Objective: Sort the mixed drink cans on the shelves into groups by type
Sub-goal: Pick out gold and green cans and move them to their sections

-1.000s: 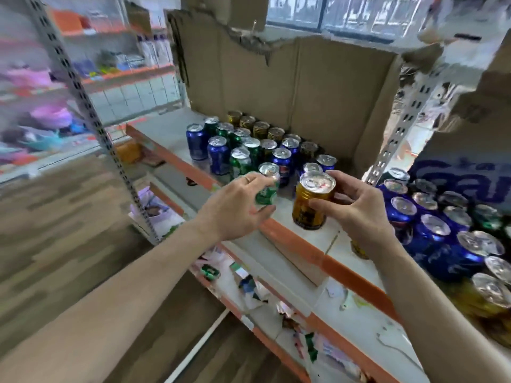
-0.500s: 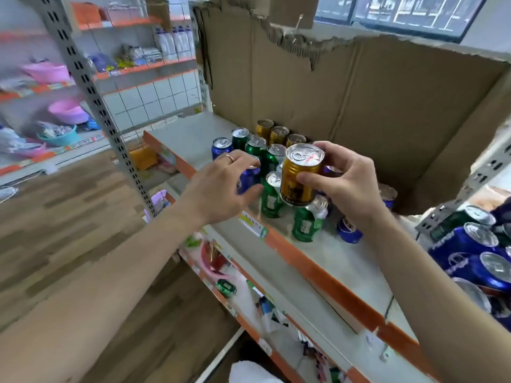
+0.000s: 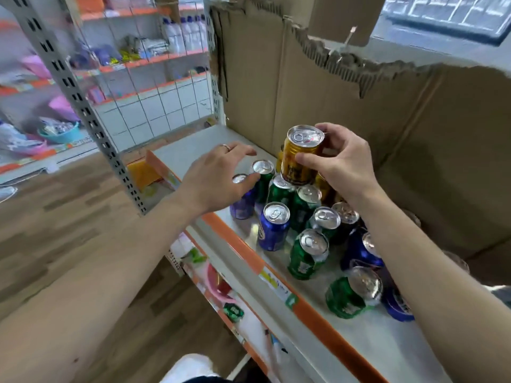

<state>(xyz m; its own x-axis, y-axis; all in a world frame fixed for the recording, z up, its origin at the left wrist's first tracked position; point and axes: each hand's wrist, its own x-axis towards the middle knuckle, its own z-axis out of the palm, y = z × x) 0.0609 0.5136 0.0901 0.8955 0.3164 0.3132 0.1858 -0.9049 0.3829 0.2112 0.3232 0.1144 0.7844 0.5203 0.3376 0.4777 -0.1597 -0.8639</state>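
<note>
Right hand [image 3: 343, 167] lifted gold can [image 3: 301, 156] higher, gripping it; left hand [image 3: 218, 178] open over cans. Next: set with golds at back.

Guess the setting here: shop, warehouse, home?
Most likely a small shop or a mock-up of one: slotted metal shelving with orange edge strips, mixed drink cans on the shelf, and bottles and basins on racks behind.
</note>
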